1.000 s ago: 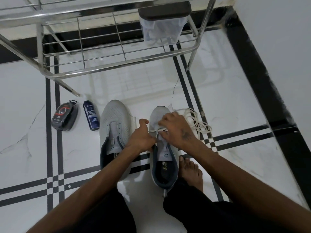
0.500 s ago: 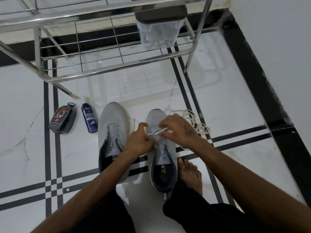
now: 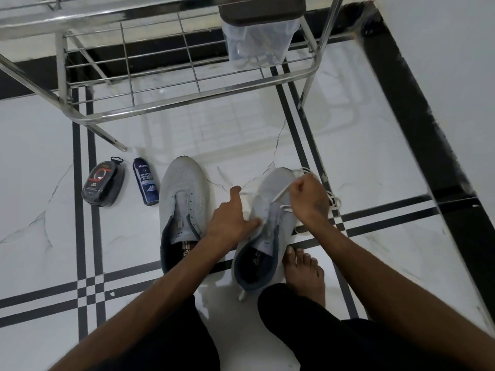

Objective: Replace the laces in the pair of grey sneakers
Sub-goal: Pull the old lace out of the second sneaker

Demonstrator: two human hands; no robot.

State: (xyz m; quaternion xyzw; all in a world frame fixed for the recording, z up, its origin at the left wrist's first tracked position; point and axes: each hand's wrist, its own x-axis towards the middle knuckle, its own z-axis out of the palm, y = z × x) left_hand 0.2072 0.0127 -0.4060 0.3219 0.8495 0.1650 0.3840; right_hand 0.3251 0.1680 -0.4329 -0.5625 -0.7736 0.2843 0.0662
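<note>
Pinching a white lace (image 3: 280, 194) over the right sneaker (image 3: 263, 231), the right hand (image 3: 309, 200) pulled; left hand (image 3: 231, 219) lay open, steadying it. Two grey sneakers total.

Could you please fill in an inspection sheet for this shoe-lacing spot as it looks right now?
Surface: white marble floor with black inlay lines and hairline cracks.
Job's things: left grey sneaker without laces, untouched; right grey sneaker tilted, with a white lace through its front eyelets; loose lace heap beside it.
Clutter: blue cleaner can and black shoe-polish case lying on the floor, clear of the shoes.
Hands: left hand steadies the right sneaker's side; right hand pinches the lace.
Cables: nothing seen.
Surroundings: steel rack holding a clear lidded container; white wall at right; bare foot beside the right sneaker.
</note>
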